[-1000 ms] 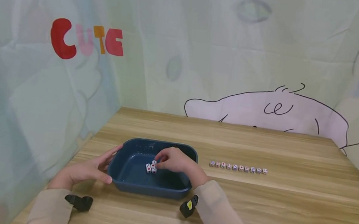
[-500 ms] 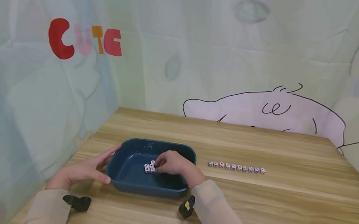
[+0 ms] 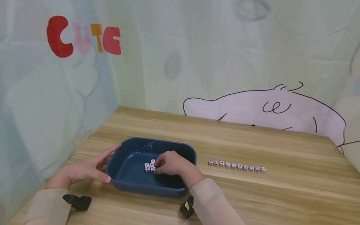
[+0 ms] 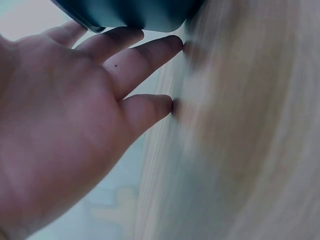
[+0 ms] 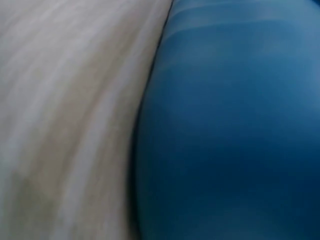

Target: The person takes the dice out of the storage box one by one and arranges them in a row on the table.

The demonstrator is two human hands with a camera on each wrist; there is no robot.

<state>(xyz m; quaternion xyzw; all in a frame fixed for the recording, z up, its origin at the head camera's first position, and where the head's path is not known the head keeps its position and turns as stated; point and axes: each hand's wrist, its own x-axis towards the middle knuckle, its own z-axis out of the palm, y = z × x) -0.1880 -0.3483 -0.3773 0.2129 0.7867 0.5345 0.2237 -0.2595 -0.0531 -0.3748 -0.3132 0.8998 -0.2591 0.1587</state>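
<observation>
A dark blue rectangular basin (image 3: 147, 190) stands on the table, with several white dice (image 3: 147, 167) clustered on its floor. My left hand (image 3: 86, 171) is spread along the basin's left end, thumb at the near corner and fingers at the wall. In the left wrist view, that hand's extended fingers (image 4: 145, 60) lie beside the basin wall, the lower ones reaching to the tabletop. My right hand (image 3: 173, 165) reaches over the basin's right side, bent fingers and thumb right at the dice; I cannot tell whether it pinches one. The right wrist view shows only the basin's outer wall (image 5: 225, 120) and tabletop.
To the right of the basin, several more dice (image 3: 234, 166) stand in a straight row on the wooden table (image 3: 271, 206). Printed fabric (image 3: 159, 53) hangs behind the table and along its left side.
My right hand has shifted slightly toward the near side, its fingertips still by the clustered dice. My left hand stays at the basin's left end, and the row of dice is unchanged.
</observation>
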